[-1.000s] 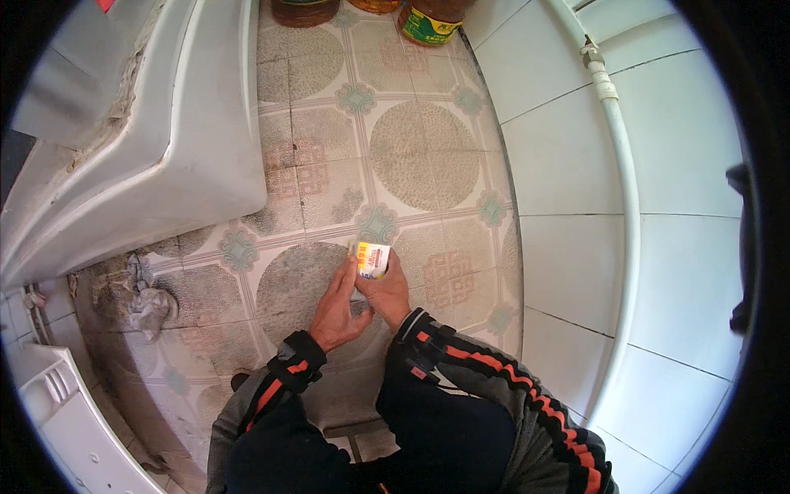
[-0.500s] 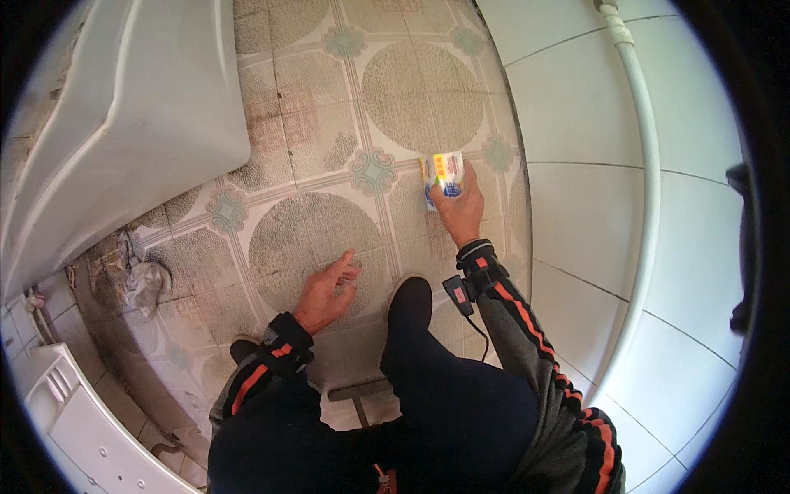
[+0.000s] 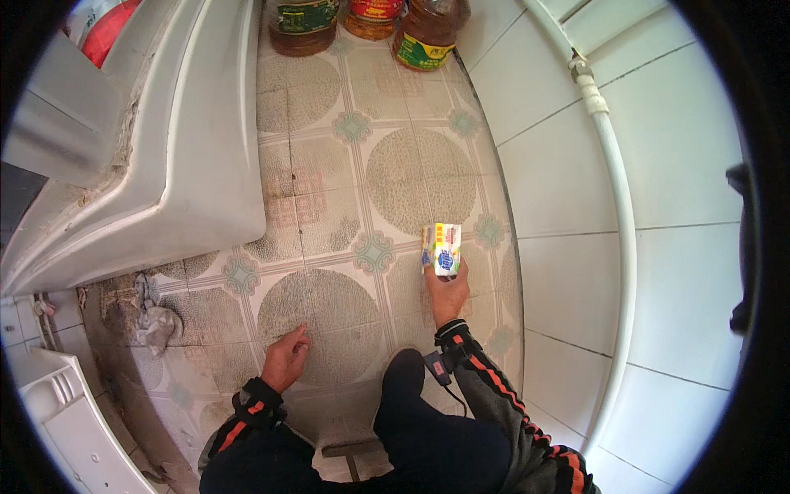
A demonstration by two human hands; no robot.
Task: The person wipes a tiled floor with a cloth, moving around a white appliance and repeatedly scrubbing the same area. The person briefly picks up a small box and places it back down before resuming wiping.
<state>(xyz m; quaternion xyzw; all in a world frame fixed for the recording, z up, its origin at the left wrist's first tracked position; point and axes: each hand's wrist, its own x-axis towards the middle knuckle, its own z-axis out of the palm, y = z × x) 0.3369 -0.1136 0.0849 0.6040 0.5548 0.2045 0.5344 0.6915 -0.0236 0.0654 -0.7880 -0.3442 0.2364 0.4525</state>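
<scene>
Clearly, the right hand [image 3: 448, 294] gripped a boxy white, yellow and blue packet [image 3: 446, 247], long side pointing forward; the left hand [image 3: 285, 361], loosely open, was left of the packet.

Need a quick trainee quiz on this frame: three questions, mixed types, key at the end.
1. Which hand holds the white, yellow and blue packet?
2. True or false: the left hand is touching the packet too.
3. Of the three bottles at the top of the picture, the middle bottle has a label that is mainly: A) green, B) red, C) blue?

Key:
1. The right hand.
2. False; it is apart from the packet, over to its left.
3. B.
</scene>
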